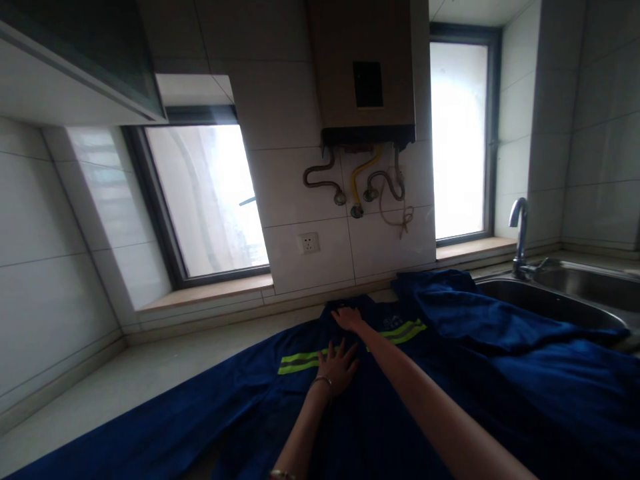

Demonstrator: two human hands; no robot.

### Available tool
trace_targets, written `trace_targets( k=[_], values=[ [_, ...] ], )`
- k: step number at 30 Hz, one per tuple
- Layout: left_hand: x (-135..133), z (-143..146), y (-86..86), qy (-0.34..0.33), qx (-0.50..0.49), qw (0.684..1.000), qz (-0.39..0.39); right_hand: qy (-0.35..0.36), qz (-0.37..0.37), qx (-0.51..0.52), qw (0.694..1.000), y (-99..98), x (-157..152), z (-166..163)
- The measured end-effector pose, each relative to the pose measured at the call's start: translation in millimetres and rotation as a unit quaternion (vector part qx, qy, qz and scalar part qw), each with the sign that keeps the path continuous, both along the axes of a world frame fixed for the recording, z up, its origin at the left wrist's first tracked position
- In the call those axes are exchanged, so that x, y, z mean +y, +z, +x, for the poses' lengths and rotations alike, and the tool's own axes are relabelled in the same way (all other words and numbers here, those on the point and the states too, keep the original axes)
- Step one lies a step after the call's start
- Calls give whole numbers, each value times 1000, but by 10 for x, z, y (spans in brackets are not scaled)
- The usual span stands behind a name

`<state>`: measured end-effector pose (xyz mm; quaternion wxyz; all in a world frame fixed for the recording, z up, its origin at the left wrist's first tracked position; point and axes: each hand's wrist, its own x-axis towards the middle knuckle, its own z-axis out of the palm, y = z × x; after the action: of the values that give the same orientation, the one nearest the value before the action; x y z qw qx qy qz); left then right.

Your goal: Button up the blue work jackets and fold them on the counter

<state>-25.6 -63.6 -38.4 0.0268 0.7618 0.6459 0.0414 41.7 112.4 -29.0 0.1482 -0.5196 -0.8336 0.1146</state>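
A dark blue work garment [400,413] lies spread across the pale table [125,380], reaching from the near left corner to the sink [550,300] on the right, where part of the cloth is bunched in folds against the basin's rim. Yellow-green reflective stripes [300,362] run across it, and just above the right-hand piece of stripe there is a small pale print [393,325], too small and dim to read. The left hand [337,367] lies flat on the cloth with its fingers spread, their tips touching the stripe; it is released and grips nothing, and a thin bracelet [323,381] circles its wrist. The right hand [349,319] reaches further, out to the far edge of the garment near the wall. It too is released, palm down and pressed on the fabric, just left of the pale print. The garment lies under both hands and both forearms. On the tiled wall behind hangs a brownish water heater [367,67] with a dark panel on its front, where I can make out no lettering. Curled hoses [360,183] hang beneath it, with a white wall socket [308,243] lower down. A bright window [210,200] stands to the left, another window [459,140] to the right, and a curved metal tap [520,233] rises over the sink.
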Motion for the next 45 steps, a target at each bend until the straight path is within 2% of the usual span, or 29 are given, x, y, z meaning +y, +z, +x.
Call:
trace_targets(
  k=[3,7,13,18,25,31,34,37,40,43,45],
  values=[
    [5,0,-5,0,-3,1000,6,-49,28,-1,998,-12,-29,47],
    [16,4,-14,2,-4,1000,10,-74,10,-19,997,-51,36,125],
    [27,-16,-46,-1,-13,1000,10,-44,-39,-36,998,-55,203,211],
    [17,-7,-19,-1,-14,1000,6,-6,-20,-29,999,27,151,305],
    [37,2,-12,1,-7,1000,5,19,57,-32,998,128,-305,478],
    [16,18,8,-6,-5,1000,1,44,109,-60,991,-23,-986,761],
    [15,47,32,-3,-12,1000,-6,43,77,-50,995,-87,-1233,882],
    [33,32,78,10,-40,999,-14,36,35,-27,998,-112,-1349,948],
    [50,-71,125,64,-65,996,15,26,40,-15,999,-114,-1381,965],
    [52,-207,112,134,-21,989,53,15,36,-11,999,-109,-1386,961],
    [55,-267,70,149,12,988,35,11,33,-9,999,-106,-1385,959]
  ],
)
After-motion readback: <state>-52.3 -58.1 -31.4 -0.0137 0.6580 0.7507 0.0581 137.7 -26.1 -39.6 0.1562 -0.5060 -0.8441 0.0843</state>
